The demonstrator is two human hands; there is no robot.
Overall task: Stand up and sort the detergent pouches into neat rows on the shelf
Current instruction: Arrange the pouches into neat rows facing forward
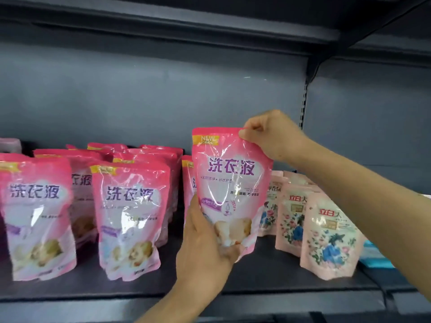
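Observation:
I hold one bright pink detergent pouch (pixel 229 183) upright just above the dark shelf (pixel 268 276). My right hand (pixel 272 134) pinches its top right corner. My left hand (pixel 205 248) grips its lower left edge from below. To the left, several matching pink pouches stand in rows, the front ones being a pouch at the far left (pixel 38 217) and a second pouch (pixel 130 220) beside it. Another pink pouch (pixel 187 180) stands partly hidden behind the held one.
Pale pink floral pouches (pixel 328 238) stand in a row at the right, running back toward the grey back panel (pixel 163 89). A blue pack (pixel 375 255) lies at the far right. An upper shelf (pixel 210 26) overhangs. A bare strip of shelf lies below the held pouch.

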